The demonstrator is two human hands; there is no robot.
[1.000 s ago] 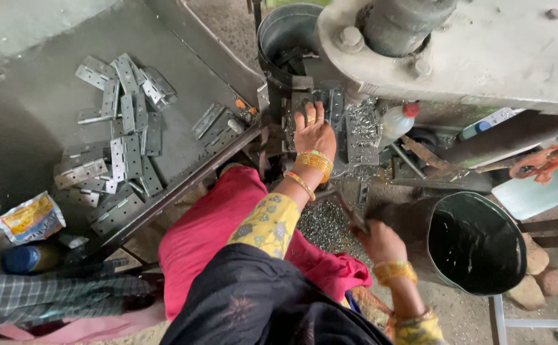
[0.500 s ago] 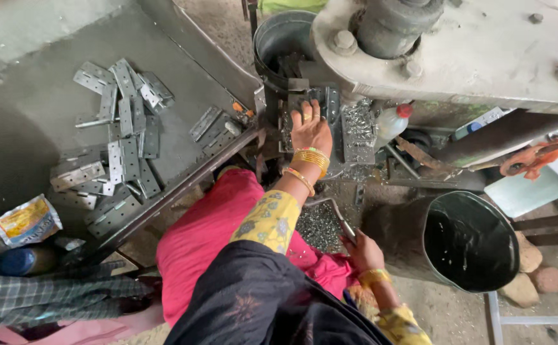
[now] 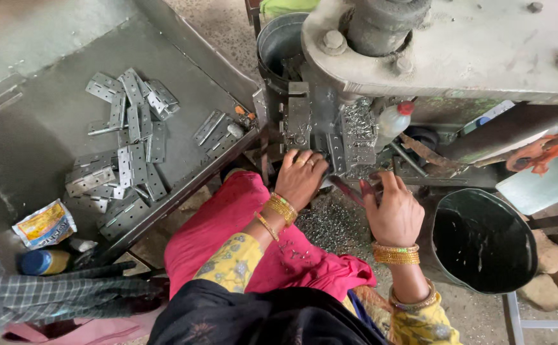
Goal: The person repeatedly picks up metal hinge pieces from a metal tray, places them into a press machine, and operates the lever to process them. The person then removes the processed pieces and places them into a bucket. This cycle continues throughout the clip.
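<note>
**At the press bed, both hands on the work**

At the foot of the grey metal press [image 3: 458, 45], the person's left hand [image 3: 301, 179] lies palm-down against the die area [image 3: 301, 124], fingers spread and flat; whether anything is pinched beneath them cannot be told from this angle. The right hand [image 3: 394, 214] is just beside it, its grip closed around a thin dark metal tool [image 3: 346, 190] whose tip points toward the left hand. Small metal chips [image 3: 330, 223] cover the floor and lap between the two wrists.

Off to the left, on the slanted steel surface [image 3: 30, 128], a loose heap of flat hinge plates [image 3: 125, 140] lies scattered, a few more [image 3: 215, 131] nearer the press. A black bucket [image 3: 483, 239] stands to the right of the right hand, and a white squeeze bottle with a red cap [image 3: 391, 121] leans by the machine.

Judging by the lie of things, many plates are still piled on the tray; which of them are finished cannot be told. The piece under the die, if there is one, is hidden by the left hand
</note>
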